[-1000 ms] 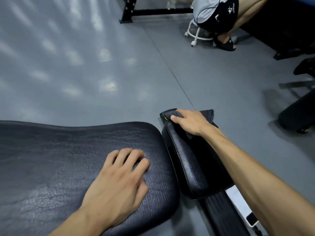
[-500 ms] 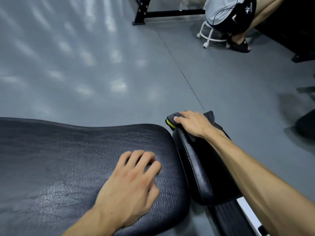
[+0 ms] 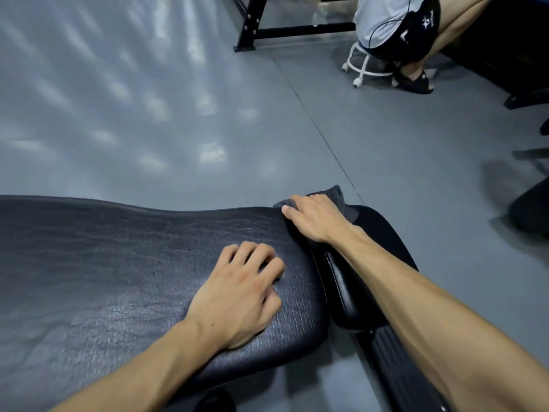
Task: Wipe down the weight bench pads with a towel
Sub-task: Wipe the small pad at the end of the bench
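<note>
so, my right hand point(image 3: 315, 220) presses the grey towel point(image 3: 341, 197) flat-fingered onto the far corner of the big pad point(image 3: 118, 263), beside the small pad point(image 3: 374, 233). my left hand point(image 3: 237, 295) rests on the big pad, fingers loosely bent, holding nothing.

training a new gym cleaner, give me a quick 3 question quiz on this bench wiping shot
1. True or false: the left hand holds the towel.
2. Which pad does the left hand rest on? A) the large pad B) the small pad
3. Fill in: the right hand presses the towel at the large pad's far ____ corner.

Key: 1 false; 2 A; 3 right
</note>
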Action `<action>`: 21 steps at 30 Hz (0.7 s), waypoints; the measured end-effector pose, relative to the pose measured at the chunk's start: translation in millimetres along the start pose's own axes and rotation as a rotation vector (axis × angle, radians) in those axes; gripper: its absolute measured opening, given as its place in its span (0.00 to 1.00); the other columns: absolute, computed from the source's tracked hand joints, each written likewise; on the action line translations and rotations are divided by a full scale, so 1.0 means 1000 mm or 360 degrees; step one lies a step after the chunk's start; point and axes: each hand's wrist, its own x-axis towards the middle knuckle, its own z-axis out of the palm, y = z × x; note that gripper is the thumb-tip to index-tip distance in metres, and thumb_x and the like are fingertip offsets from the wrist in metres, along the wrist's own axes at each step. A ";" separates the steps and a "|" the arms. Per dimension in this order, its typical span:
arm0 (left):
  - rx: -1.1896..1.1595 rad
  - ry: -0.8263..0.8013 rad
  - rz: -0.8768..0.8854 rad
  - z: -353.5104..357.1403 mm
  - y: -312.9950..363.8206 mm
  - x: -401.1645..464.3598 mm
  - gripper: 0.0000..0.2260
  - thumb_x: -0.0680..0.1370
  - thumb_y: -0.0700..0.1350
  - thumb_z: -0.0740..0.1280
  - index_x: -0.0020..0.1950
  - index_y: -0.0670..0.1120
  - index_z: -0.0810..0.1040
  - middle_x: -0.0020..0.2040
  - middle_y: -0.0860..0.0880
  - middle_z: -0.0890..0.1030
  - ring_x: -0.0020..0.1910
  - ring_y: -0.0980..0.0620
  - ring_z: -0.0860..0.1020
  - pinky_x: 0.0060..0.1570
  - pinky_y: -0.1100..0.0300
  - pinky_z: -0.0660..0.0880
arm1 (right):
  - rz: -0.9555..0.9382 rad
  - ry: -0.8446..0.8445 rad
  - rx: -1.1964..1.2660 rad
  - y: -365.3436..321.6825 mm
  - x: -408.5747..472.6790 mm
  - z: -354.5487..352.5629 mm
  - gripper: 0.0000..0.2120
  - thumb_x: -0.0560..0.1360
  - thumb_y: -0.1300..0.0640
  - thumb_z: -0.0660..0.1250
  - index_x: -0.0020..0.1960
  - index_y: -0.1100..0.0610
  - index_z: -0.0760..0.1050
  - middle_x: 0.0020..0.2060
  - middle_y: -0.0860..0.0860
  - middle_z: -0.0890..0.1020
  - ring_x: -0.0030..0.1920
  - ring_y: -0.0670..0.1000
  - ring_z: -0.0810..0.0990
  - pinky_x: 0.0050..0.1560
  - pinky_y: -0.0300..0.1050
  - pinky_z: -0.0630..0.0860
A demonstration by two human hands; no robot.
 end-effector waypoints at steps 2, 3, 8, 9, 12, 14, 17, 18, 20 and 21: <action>-0.0003 0.0020 0.0004 0.000 -0.001 0.000 0.08 0.75 0.52 0.61 0.52 0.51 0.72 0.55 0.51 0.74 0.53 0.45 0.72 0.59 0.48 0.69 | -0.0023 0.0097 -0.0027 -0.001 -0.011 0.004 0.18 0.84 0.46 0.52 0.50 0.57 0.73 0.46 0.61 0.83 0.53 0.63 0.79 0.59 0.51 0.67; -0.0003 0.0028 0.0005 0.000 -0.001 -0.001 0.08 0.75 0.52 0.61 0.52 0.51 0.72 0.55 0.51 0.74 0.53 0.45 0.72 0.59 0.48 0.69 | -0.0036 0.0150 -0.0054 -0.002 -0.018 0.007 0.18 0.84 0.47 0.51 0.53 0.59 0.74 0.46 0.61 0.84 0.54 0.61 0.79 0.64 0.49 0.64; 0.0008 0.0067 0.0003 0.002 -0.001 -0.002 0.09 0.76 0.52 0.59 0.53 0.51 0.72 0.55 0.51 0.74 0.53 0.45 0.72 0.58 0.47 0.69 | -0.0046 0.0364 -0.0008 0.001 -0.063 0.018 0.26 0.82 0.45 0.46 0.63 0.59 0.74 0.51 0.58 0.84 0.59 0.56 0.79 0.76 0.48 0.57; 0.0015 0.0073 0.0001 0.003 -0.001 -0.003 0.09 0.76 0.52 0.59 0.53 0.51 0.72 0.55 0.50 0.74 0.54 0.45 0.72 0.58 0.47 0.69 | -0.0043 0.0401 0.0037 0.003 -0.079 0.020 0.26 0.82 0.44 0.46 0.63 0.59 0.74 0.50 0.57 0.84 0.59 0.56 0.79 0.76 0.48 0.57; 0.0034 0.0080 -0.0006 0.003 0.000 -0.004 0.10 0.76 0.52 0.57 0.53 0.50 0.73 0.55 0.50 0.74 0.54 0.44 0.72 0.58 0.46 0.69 | -0.0001 0.0448 0.0124 0.007 -0.138 0.030 0.26 0.82 0.43 0.47 0.64 0.58 0.74 0.55 0.55 0.84 0.62 0.54 0.77 0.77 0.46 0.55; 0.0040 0.0085 -0.0014 0.003 0.001 -0.004 0.11 0.76 0.52 0.57 0.53 0.50 0.73 0.55 0.50 0.74 0.54 0.44 0.72 0.58 0.46 0.69 | 0.0067 0.0466 0.0087 0.003 -0.160 0.038 0.27 0.82 0.43 0.47 0.66 0.59 0.74 0.58 0.55 0.83 0.64 0.53 0.76 0.78 0.48 0.55; 0.0040 0.0088 -0.0004 0.004 0.002 -0.005 0.10 0.77 0.52 0.57 0.54 0.50 0.73 0.55 0.50 0.74 0.54 0.44 0.72 0.58 0.47 0.68 | 0.0133 0.0479 -0.0045 -0.007 -0.162 0.041 0.29 0.81 0.43 0.46 0.66 0.59 0.75 0.58 0.55 0.83 0.65 0.52 0.76 0.78 0.50 0.55; 0.0044 0.0086 -0.0001 0.005 0.002 -0.005 0.10 0.77 0.52 0.57 0.54 0.50 0.73 0.55 0.50 0.74 0.54 0.45 0.71 0.58 0.47 0.68 | 0.0129 0.0456 -0.0084 -0.008 -0.159 0.038 0.30 0.81 0.43 0.45 0.67 0.60 0.74 0.59 0.55 0.83 0.65 0.52 0.76 0.78 0.49 0.54; 0.0040 0.0095 -0.0001 0.005 0.000 -0.004 0.10 0.77 0.52 0.58 0.54 0.50 0.73 0.55 0.50 0.74 0.53 0.45 0.71 0.58 0.47 0.68 | 0.0140 0.0389 -0.0149 -0.006 -0.150 0.032 0.31 0.81 0.43 0.44 0.71 0.60 0.71 0.61 0.55 0.83 0.68 0.51 0.74 0.79 0.49 0.52; 0.0037 0.0101 0.0000 0.005 0.000 -0.003 0.10 0.76 0.52 0.58 0.54 0.50 0.73 0.55 0.50 0.74 0.53 0.45 0.71 0.58 0.47 0.68 | 0.0171 0.0365 -0.0154 -0.005 -0.143 0.028 0.30 0.82 0.43 0.45 0.74 0.60 0.69 0.62 0.55 0.82 0.68 0.51 0.74 0.79 0.50 0.50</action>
